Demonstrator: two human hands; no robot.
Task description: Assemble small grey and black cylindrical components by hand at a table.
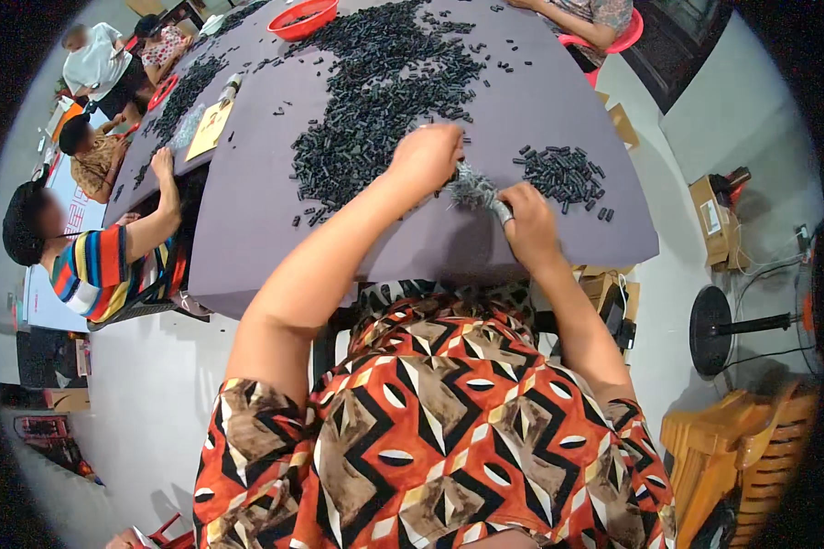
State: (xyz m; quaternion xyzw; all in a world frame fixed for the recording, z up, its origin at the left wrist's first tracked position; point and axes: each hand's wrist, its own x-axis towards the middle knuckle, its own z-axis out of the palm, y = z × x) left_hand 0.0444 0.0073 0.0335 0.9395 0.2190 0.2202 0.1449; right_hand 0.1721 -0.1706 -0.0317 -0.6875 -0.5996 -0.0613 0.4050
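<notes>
My left hand (428,154) is closed at the upper end of a grey, bristly-looking bundle (472,188), just above the table. Its fingertips are partly hidden, so the exact grip does not show. Wrapped round the lower, smoother grey end of the same bundle is my right hand (529,222). Whether the bundle is crumpled clear plastic or many thin pieces, I cannot tell. A large spread of small black cylindrical pieces (343,146) lies beyond and left of my hands. To the right of them sits a smaller heap of the same pieces (560,174).
The grey-covered table (256,197) has its near edge against my body. A red basket (302,20) stands at the far side. A co-worker in a striped shirt (96,261) sits left, others farther off. A fan (712,329) and stacked orange chairs (737,448) stand on the right.
</notes>
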